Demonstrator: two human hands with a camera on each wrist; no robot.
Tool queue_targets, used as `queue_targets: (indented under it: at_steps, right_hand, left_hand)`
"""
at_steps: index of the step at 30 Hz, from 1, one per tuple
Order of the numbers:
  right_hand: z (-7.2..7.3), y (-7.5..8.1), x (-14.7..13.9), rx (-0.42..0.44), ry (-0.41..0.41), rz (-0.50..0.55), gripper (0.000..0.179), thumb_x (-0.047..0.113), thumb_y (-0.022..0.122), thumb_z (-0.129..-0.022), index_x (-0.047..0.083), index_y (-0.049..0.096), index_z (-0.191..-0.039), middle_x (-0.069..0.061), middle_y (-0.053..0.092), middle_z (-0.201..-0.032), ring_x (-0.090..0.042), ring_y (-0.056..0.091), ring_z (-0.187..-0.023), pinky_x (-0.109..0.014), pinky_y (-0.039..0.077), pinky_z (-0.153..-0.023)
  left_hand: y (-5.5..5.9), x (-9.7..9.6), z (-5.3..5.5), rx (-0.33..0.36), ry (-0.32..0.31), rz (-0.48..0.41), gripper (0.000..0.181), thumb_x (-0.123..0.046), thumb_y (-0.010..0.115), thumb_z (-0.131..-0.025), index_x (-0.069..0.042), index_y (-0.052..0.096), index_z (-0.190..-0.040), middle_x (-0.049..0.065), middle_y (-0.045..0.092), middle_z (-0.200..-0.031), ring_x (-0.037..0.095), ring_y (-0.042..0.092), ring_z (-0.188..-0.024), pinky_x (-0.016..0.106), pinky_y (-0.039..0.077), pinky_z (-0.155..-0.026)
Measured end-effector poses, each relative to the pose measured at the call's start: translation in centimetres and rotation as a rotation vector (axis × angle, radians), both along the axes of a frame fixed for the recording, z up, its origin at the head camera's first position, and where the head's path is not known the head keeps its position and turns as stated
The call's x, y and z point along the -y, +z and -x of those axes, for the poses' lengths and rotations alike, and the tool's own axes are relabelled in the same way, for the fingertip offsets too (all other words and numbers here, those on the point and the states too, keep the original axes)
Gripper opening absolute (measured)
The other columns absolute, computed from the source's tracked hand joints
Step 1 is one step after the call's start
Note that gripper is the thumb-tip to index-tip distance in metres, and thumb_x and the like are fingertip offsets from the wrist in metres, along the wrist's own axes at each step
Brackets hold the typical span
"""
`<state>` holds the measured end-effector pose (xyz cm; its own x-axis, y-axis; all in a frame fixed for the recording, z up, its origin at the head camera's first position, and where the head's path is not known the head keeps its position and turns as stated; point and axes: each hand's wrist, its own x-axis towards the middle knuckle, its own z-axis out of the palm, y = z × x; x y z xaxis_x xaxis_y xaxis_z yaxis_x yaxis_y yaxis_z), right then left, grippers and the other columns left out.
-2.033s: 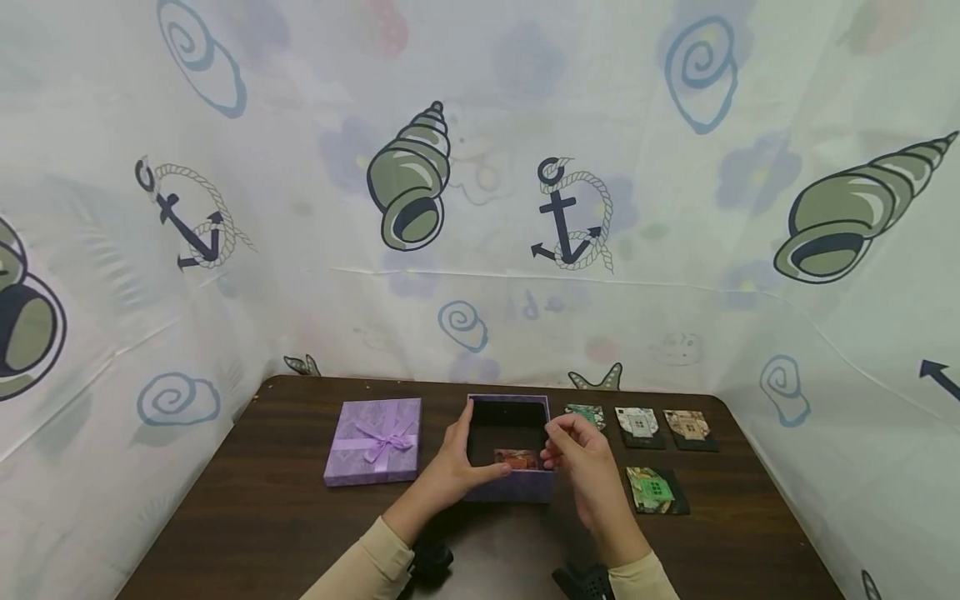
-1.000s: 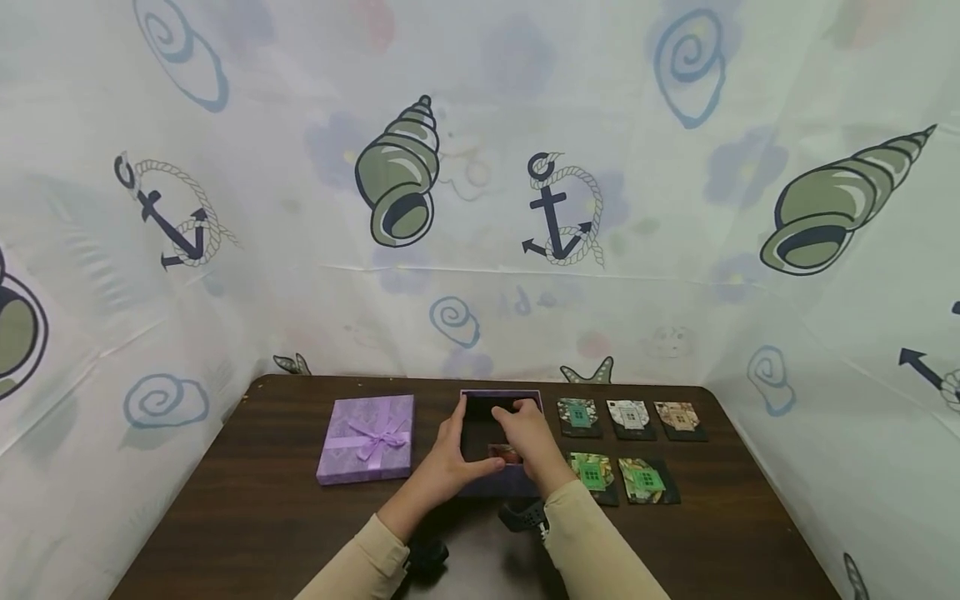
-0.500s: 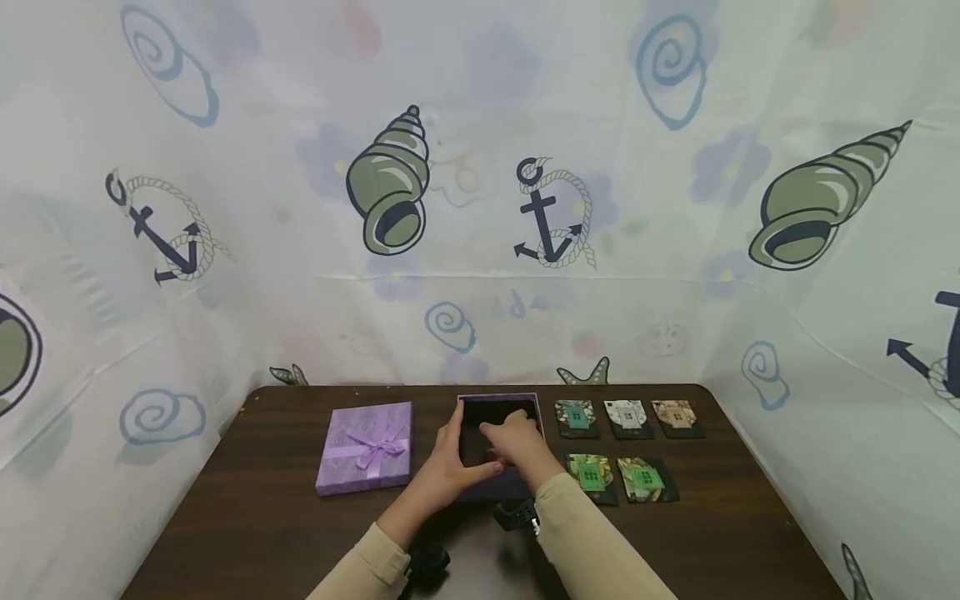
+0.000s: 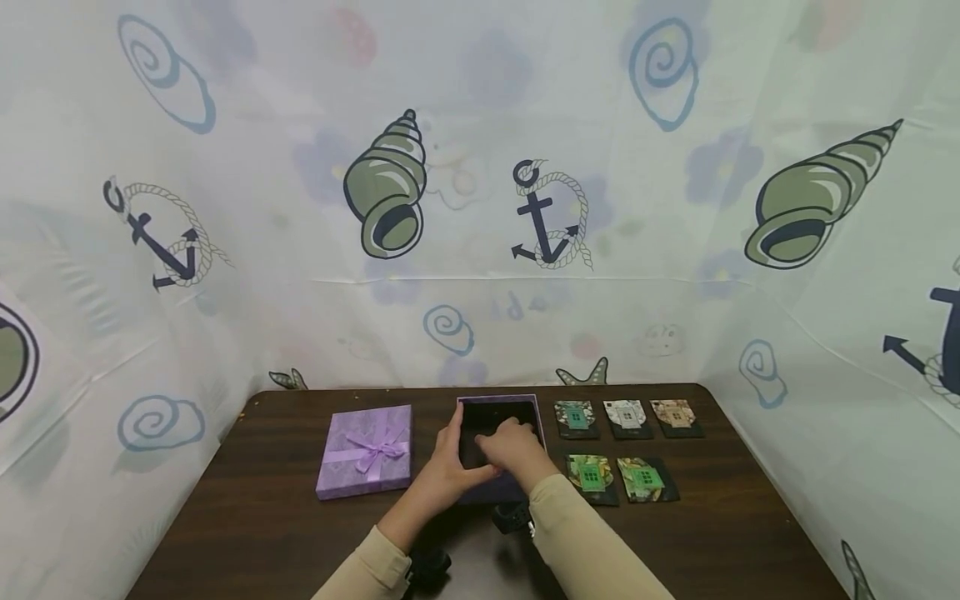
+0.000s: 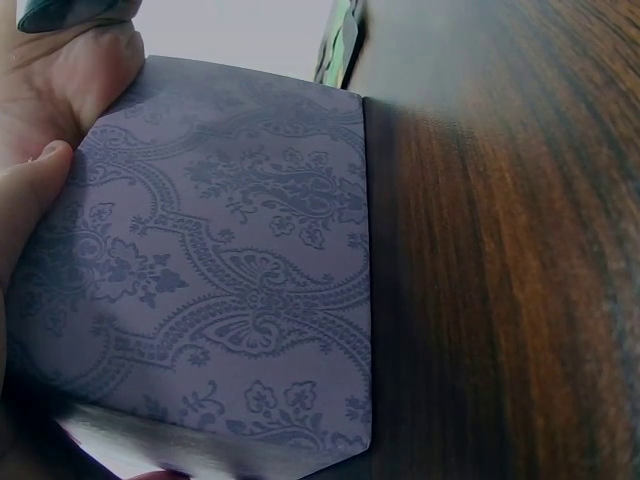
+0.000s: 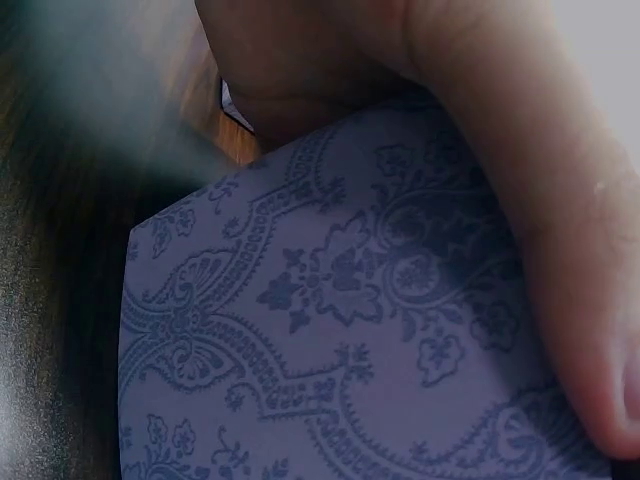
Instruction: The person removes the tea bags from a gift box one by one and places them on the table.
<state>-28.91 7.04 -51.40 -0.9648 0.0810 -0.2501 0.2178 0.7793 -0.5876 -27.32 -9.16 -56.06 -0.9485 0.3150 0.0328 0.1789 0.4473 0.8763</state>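
An open purple box (image 4: 497, 487) with a dark inside stands near the middle of the table. My left hand (image 4: 438, 479) grips its left side, fingers along the wall and thumb over the front rim. Reaching into the box from the right is my right hand (image 4: 517, 454), its fingertips hidden inside; whether they hold anything is not visible. In the left wrist view, the patterned box wall (image 5: 230, 270) stands beside the left thumb (image 5: 35, 195). The right wrist view has the right hand (image 6: 400, 60) bent over the box's patterned wall (image 6: 300, 300).
The purple lid (image 4: 367, 452) with a ribbon bow lies left of the box. Several flat square packets with pictures, including a white one (image 4: 628, 417), a tan one (image 4: 677, 415) and a green one (image 4: 647, 481), lie to the right. A patterned curtain (image 4: 480, 350) borders the table (image 4: 247, 517).
My right hand has moved from the box's right rim down into it, covering a reddish-orange picture seen inside earlier. The left hand has kept its grip on the box.
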Motion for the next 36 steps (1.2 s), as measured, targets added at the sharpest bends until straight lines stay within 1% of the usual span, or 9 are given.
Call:
queue_targets:
  at_steps: [8, 15, 18, 22, 25, 28, 29, 30, 36]
  right_hand:
    - [0.3, -0.1, 0.1, 0.042, 0.102, -0.095, 0.067, 0.045, 0.063, -0.105, -0.013, 0.068, -0.137, -0.04, 0.05, -0.156, -0.063, 0.044, -0.146, -0.072, 0.037, -0.122]
    - [0.5, -0.6, 0.1, 0.046, 0.187, -0.129, 0.032, 0.025, 0.059, -0.093, -0.001, 0.077, -0.09, -0.033, 0.063, -0.148, -0.062, 0.043, -0.147, -0.073, 0.035, -0.122]
    - [0.2, -0.1, 0.0, 0.049, 0.18, -0.108, 0.019, 0.017, 0.061, -0.085, 0.002, 0.073, -0.084, -0.036, 0.06, -0.149, -0.053, 0.06, -0.12, -0.06, 0.054, -0.098]
    - [-0.3, 0.5, 0.0, 0.039, 0.207, -0.103, 0.019, 0.016, 0.062, -0.091, 0.003, 0.072, -0.082, -0.02, 0.073, -0.108, -0.031, 0.054, -0.075, -0.04, 0.045, -0.066]
    - [-0.2, 0.4, 0.0, 0.037, 0.218, -0.073, 0.027, 0.023, 0.064, -0.101, 0.0, 0.074, -0.09, -0.008, 0.063, -0.08, -0.023, 0.05, -0.064, -0.036, 0.043, -0.063]
    - [-0.1, 0.3, 0.0, 0.053, 0.208, -0.028, 0.028, 0.025, 0.067, -0.103, -0.001, 0.073, -0.095, -0.007, 0.059, -0.075, -0.019, 0.044, -0.056, -0.034, 0.04, -0.057]
    - [-0.1, 0.3, 0.0, 0.053, 0.207, -0.02, 0.027, 0.024, 0.068, -0.103, -0.001, 0.073, -0.093, -0.006, 0.058, -0.074, -0.018, 0.041, -0.055, -0.033, 0.038, -0.055]
    - [0.7, -1.3, -0.4, 0.03, 0.22, -0.02, 0.027, 0.026, 0.069, -0.102, 0.003, 0.072, -0.089, -0.004, 0.056, -0.072, -0.016, 0.039, -0.053, -0.033, 0.037, -0.053]
    - [0.7, -1.7, -0.7, -0.002, 0.191, 0.085, 0.033, 0.014, 0.066, -0.095, 0.015, 0.058, -0.064, 0.003, 0.042, -0.056, -0.014, 0.028, -0.048, -0.032, 0.028, -0.046]
  left_hand:
    - [0.1, 0.0, 0.0, -0.012, -0.021, -0.016, 0.132, -0.051, 0.088, -0.087, -0.022, -0.003, -0.178, 0.031, 0.016, -0.177, 0.055, 0.03, -0.16, 0.075, 0.034, -0.123]
    - [-0.2, 0.2, -0.2, -0.005, -0.012, -0.007, 0.132, -0.051, 0.088, -0.087, -0.023, -0.003, -0.178, 0.029, 0.014, -0.178, 0.055, 0.03, -0.16, 0.076, 0.034, -0.122]
    - [-0.3, 0.2, -0.1, -0.008, -0.01, -0.007, 0.132, -0.052, 0.089, -0.086, -0.022, -0.002, -0.178, 0.03, 0.014, -0.178, 0.055, 0.031, -0.159, 0.076, 0.034, -0.122]
    - [-0.2, 0.1, -0.1, -0.015, -0.011, -0.011, 0.134, -0.052, 0.09, -0.085, -0.02, -0.002, -0.178, 0.03, 0.016, -0.177, 0.055, 0.032, -0.159, 0.075, 0.035, -0.122]
    - [-0.2, 0.1, -0.1, -0.03, -0.01, -0.011, 0.134, -0.049, 0.09, -0.085, -0.018, -0.001, -0.178, 0.032, 0.017, -0.176, 0.055, 0.033, -0.158, 0.074, 0.036, -0.122]
    - [-0.3, 0.1, -0.1, -0.047, -0.008, -0.005, 0.133, -0.047, 0.091, -0.085, -0.015, 0.0, -0.177, 0.034, 0.019, -0.174, 0.055, 0.035, -0.156, 0.074, 0.037, -0.121]
    - [-0.3, 0.1, -0.1, -0.048, -0.007, -0.004, 0.133, -0.047, 0.091, -0.085, -0.015, -0.001, -0.177, 0.034, 0.019, -0.174, 0.055, 0.035, -0.157, 0.074, 0.037, -0.121]
    - [-0.4, 0.1, -0.1, -0.047, -0.008, -0.003, 0.133, -0.047, 0.091, -0.085, -0.016, -0.001, -0.177, 0.034, 0.019, -0.174, 0.055, 0.035, -0.157, 0.074, 0.037, -0.122]
    - [-0.3, 0.2, 0.0, -0.025, -0.023, -0.018, 0.133, -0.05, 0.089, -0.086, -0.02, -0.004, -0.178, 0.031, 0.015, -0.177, 0.054, 0.031, -0.159, 0.072, 0.039, -0.12]
